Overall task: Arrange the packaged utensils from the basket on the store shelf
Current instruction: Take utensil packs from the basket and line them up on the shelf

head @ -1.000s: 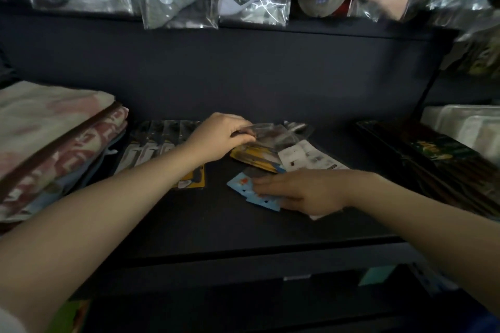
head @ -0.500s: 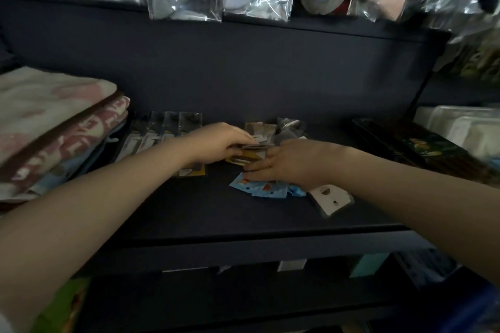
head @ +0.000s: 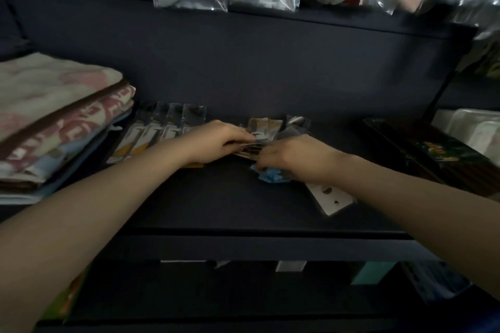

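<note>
Left hand (head: 216,140) and right hand (head: 295,158) both pinching one packaged utensil (head: 250,146) at middle of dark shelf (head: 216,203), beside row of packs (head: 162,130); blue pack (head: 272,177) under right fingers.

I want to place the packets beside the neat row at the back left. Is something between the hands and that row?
Nothing visible blocks it. The left hand and right hand hold yellow-carded plastic utensil packets right beside the row of clear packets; only bare dark shelf lies around them.
</note>
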`<action>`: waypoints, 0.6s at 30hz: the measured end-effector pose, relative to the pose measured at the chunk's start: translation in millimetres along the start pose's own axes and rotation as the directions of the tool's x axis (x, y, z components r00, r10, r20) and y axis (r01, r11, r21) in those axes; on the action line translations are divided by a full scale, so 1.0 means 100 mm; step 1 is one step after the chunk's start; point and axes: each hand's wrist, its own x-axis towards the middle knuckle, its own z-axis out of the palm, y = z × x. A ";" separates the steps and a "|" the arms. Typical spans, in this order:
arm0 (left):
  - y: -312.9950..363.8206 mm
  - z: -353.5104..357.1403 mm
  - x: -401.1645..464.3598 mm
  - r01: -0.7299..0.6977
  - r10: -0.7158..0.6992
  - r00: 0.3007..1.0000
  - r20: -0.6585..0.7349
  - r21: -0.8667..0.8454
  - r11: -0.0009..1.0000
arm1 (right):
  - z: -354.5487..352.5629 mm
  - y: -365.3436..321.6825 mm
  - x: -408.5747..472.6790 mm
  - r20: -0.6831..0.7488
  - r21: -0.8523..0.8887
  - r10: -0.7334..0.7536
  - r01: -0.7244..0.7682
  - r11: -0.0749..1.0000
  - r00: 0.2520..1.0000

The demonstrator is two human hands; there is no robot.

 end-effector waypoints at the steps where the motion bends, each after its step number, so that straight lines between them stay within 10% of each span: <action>1: 0.02 -0.03 -0.02 0.022 -0.022 1.000 0.006 -0.015 1.000 | -0.02 0.02 -0.02 -0.015 0.081 0.049 -0.048 0.996 0.999; 7: 0.24 -0.11 -0.24 0.043 -0.076 0.984 -0.162 -0.198 0.979 | -0.15 0.14 -0.06 -0.255 0.479 0.266 -0.118 0.870 0.930; 13: 0.34 -0.02 -0.40 0.023 -0.012 0.937 -0.349 0.027 0.999 | -0.25 0.21 0.00 -0.228 0.514 0.223 -0.077 0.854 0.948; 18: 0.51 -0.04 -0.45 0.199 -0.232 0.973 0.022 -0.594 0.780 | -0.22 0.12 0.07 -0.285 0.522 0.179 -0.004 0.853 0.942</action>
